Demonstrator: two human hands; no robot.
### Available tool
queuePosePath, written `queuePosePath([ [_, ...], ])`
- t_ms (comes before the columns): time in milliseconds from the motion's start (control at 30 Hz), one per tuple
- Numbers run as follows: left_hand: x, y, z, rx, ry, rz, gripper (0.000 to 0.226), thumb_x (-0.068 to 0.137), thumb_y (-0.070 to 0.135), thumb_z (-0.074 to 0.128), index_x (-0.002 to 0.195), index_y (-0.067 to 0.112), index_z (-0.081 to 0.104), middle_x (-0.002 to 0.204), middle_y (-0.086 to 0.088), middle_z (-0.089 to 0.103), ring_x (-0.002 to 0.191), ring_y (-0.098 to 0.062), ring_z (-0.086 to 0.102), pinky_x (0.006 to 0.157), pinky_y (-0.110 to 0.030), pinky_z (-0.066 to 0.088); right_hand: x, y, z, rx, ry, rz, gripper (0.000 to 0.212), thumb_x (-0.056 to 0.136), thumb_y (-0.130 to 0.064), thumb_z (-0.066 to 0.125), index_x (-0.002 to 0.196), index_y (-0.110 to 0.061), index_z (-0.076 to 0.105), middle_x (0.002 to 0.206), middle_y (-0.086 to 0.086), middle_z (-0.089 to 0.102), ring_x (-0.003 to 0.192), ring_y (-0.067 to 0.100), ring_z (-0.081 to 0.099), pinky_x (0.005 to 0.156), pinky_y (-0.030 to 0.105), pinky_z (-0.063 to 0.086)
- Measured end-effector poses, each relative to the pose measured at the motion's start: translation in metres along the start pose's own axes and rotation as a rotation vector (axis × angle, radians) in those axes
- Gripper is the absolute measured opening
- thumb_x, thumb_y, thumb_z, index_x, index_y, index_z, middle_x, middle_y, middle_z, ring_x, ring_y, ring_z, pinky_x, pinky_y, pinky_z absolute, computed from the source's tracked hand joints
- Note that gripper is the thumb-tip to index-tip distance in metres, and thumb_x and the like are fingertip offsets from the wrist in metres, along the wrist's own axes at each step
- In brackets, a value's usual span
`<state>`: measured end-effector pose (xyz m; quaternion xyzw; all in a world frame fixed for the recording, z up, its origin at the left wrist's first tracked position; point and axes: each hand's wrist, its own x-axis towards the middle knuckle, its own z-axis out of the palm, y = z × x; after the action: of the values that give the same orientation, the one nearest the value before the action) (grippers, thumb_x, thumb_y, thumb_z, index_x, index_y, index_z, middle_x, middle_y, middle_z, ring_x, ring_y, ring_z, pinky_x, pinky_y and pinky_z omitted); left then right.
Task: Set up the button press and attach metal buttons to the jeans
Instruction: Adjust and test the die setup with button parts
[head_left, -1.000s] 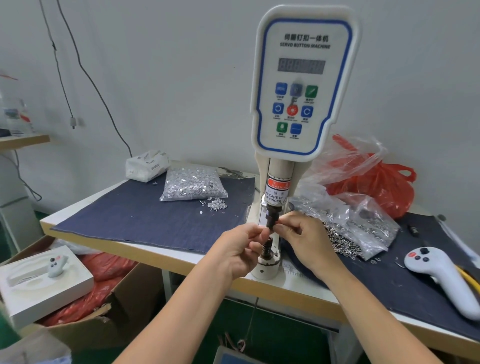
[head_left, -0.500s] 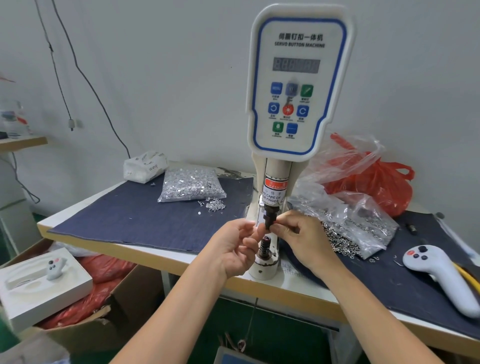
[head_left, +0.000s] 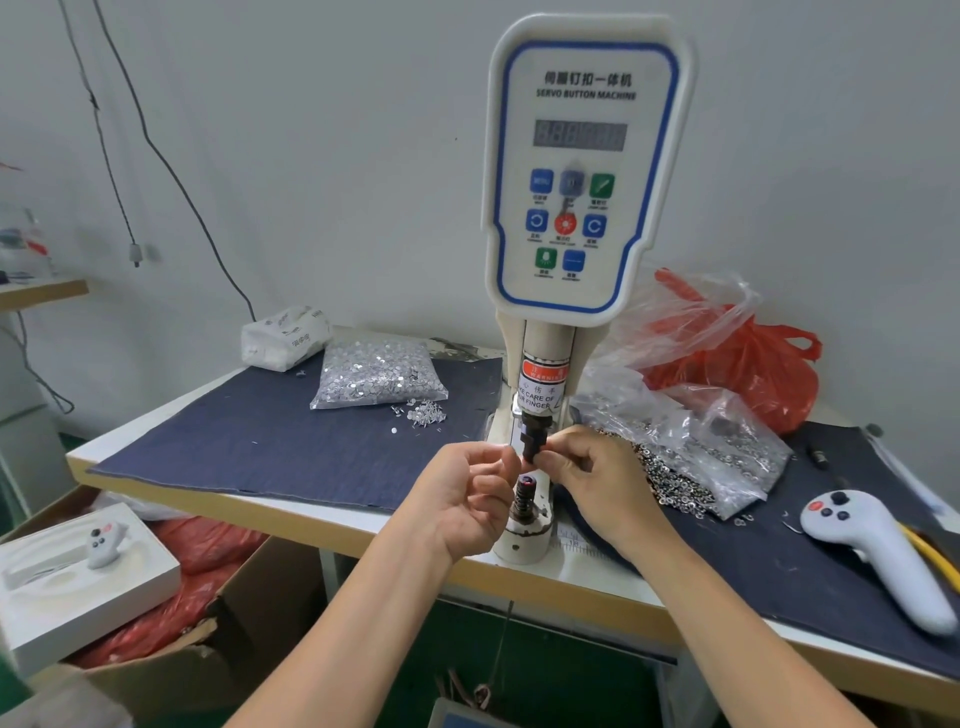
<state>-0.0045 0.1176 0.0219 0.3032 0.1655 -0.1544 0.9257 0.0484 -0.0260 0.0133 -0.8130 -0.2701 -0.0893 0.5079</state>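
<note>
Pinching black upper die (head_left: 534, 441) — right hand (head_left: 597, 480); left hand (head_left: 467, 499) fingers curled, contents unclear; panel (head_left: 587, 156) reads "SERVO BUTTON MACHINE".

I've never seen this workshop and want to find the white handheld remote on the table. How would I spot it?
Start at the tall servo button machine and look to its right along the dark denim cloth. Near the table's front right edge lies the white handheld remote, past the clear bag of metal rings. It alone is smooth white plastic with small buttons.

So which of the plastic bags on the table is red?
The red bag at the back right, behind the clear bag of rings; the bag of studs is clear too.
</note>
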Motion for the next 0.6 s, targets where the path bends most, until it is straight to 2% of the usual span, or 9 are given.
queuePosePath([
  [100,0.001,-0.001,0.000,0.025,0.003,0.004,0.025,0.069,0.006,0.057,0.092,-0.003,0.059,0.050,0.003,0.055,0.026,-0.001,0.031,0.024,-0.011,0.020,0.000,-0.001,0.000,-0.012,-0.008,-0.022,0.007,0.082,-0.007,0.069,0.084,-0.010,0.075,0.083,-0.001,0.067,0.073,0.006,0.058,0.063,0.006,0.038],
  [200,0.001,0.000,-0.003,0.084,0.032,0.012,0.029,0.080,0.013,0.057,0.107,0.001,0.058,0.055,0.002,0.058,0.029,-0.002,0.031,0.025,-0.011,0.022,0.001,-0.002,-0.002,-0.036,-0.030,-0.035,0.006,0.082,-0.007,0.069,0.081,-0.012,0.073,0.081,-0.002,0.066,0.074,0.012,0.058,0.067,0.015,0.040],
  [300,0.000,0.002,-0.004,0.124,0.075,0.029,0.036,0.087,0.017,0.055,0.121,0.005,0.052,0.057,-0.001,0.063,0.029,-0.002,0.032,0.025,-0.012,0.023,0.001,-0.003,-0.003,-0.037,-0.038,-0.037,0.008,0.082,-0.008,0.070,0.078,-0.015,0.072,0.077,-0.007,0.063,0.072,0.006,0.056,0.066,0.014,0.039],
  [367,-0.001,0.004,-0.003,0.127,0.076,0.030,0.031,0.088,0.017,0.054,0.117,0.007,0.050,0.056,-0.002,0.064,0.029,-0.003,0.032,0.025,-0.011,0.022,0.001,-0.002,-0.003,-0.036,-0.032,-0.041,0.011,0.081,-0.008,0.070,0.076,-0.018,0.071,0.077,-0.008,0.063,0.072,0.009,0.056,0.064,0.012,0.038],
  [467,-0.001,0.007,-0.002,0.114,0.051,0.012,0.026,0.086,0.017,0.054,0.106,0.000,0.055,0.055,0.000,0.060,0.029,-0.003,0.031,0.026,-0.010,0.020,0.000,-0.002,-0.002,-0.041,-0.029,-0.038,0.011,0.082,-0.009,0.070,0.077,-0.019,0.071,0.079,-0.005,0.064,0.075,0.016,0.058,0.065,0.015,0.039],
  [600,-0.001,0.008,-0.002,0.136,0.051,0.012,0.027,0.085,0.017,0.054,0.104,-0.003,0.056,0.056,-0.001,0.060,0.029,-0.003,0.032,0.026,-0.010,0.021,0.001,-0.002,-0.003,-0.066,-0.018,-0.054,0.017,0.081,-0.008,0.070,0.075,-0.023,0.067,0.077,-0.011,0.061,0.073,0.006,0.056,0.063,0.007,0.036],
])
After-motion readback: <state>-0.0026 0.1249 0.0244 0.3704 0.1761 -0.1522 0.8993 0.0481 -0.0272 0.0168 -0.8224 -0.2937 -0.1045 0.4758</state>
